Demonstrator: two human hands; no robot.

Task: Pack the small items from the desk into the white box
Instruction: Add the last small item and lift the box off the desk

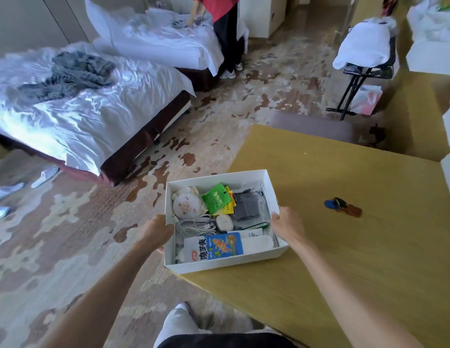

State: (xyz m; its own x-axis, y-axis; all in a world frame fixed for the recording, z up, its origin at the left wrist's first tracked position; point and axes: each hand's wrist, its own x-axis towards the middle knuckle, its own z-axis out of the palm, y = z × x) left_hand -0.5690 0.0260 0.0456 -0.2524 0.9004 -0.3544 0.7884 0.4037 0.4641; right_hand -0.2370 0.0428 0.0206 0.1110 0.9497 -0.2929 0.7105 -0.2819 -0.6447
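The white box sits at the left edge of the yellow wooden desk, partly overhanging the floor. My left hand grips its left wall and my right hand grips its right wall. Inside lie a round plush toy, a green packet, a grey pouch, white cables and a white snack packet with blue print. A bunch of keys with a blue tag lies on the desk to the right of the box.
Two unmade beds stand to the left across patterned carpet, with a person in a red top at the far one. White slippers lie on the floor. A folding rack and white boxes stand at the right.
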